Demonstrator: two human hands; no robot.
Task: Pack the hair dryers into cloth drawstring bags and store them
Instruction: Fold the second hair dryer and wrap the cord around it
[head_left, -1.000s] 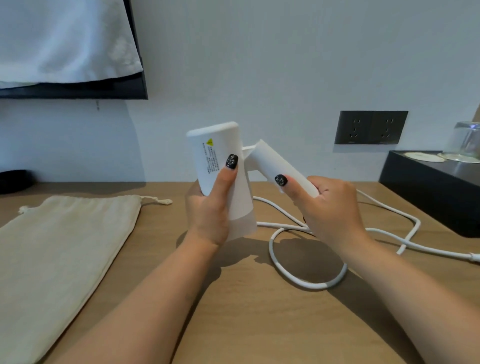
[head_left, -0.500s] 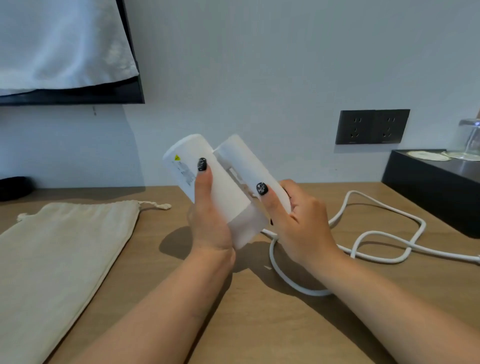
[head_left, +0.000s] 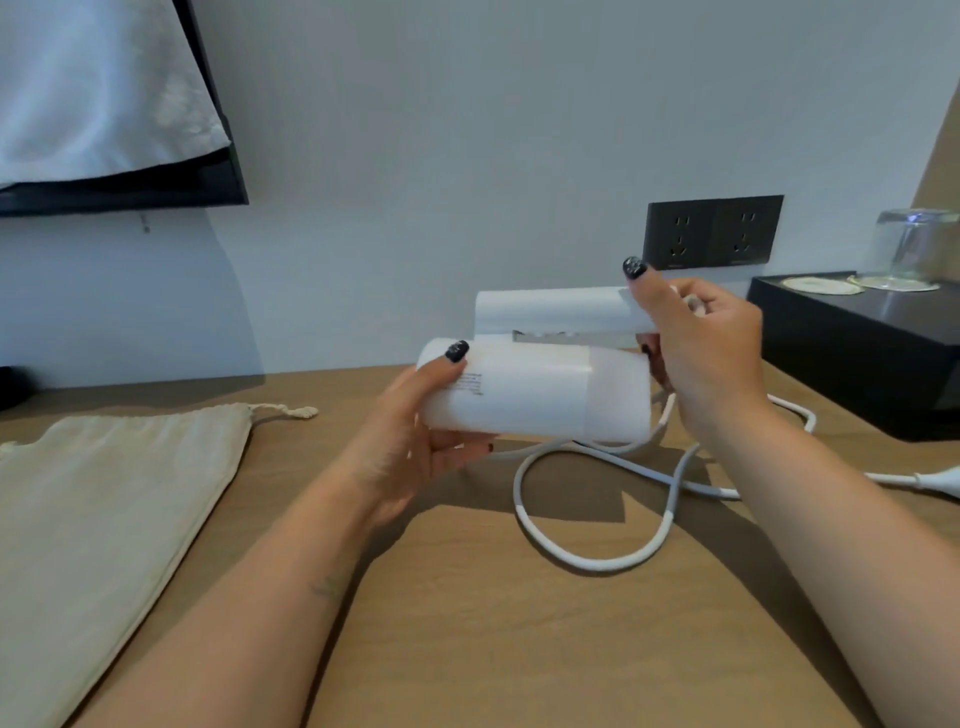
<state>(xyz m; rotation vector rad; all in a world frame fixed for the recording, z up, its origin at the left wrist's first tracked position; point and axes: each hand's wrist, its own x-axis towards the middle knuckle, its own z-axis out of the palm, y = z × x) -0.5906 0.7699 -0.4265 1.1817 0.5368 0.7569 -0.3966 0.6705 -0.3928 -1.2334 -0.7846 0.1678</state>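
I hold a white folding hair dryer (head_left: 535, 395) level above the wooden table (head_left: 519, 649), its handle folded flat along the top of the barrel. My left hand (head_left: 415, 436) grips the barrel's left end, thumb on top. My right hand (head_left: 696, 353) holds the free end of the handle at the right. The dryer's white cord (head_left: 597, 556) loops on the table below, running off to the right. A beige cloth drawstring bag (head_left: 104, 519) lies flat at the left, its knotted string toward the wall.
A black box (head_left: 852, 353) stands at the right with an upturned glass (head_left: 914, 249) and coasters on it. Black wall sockets (head_left: 711, 231) sit behind the dryer. A dark screen edge draped with white cloth (head_left: 104, 93) hangs at upper left.
The handle has been folded against the barrel, and the dryer has turned from upright to lying level. Both hands have risen and shifted right with it.
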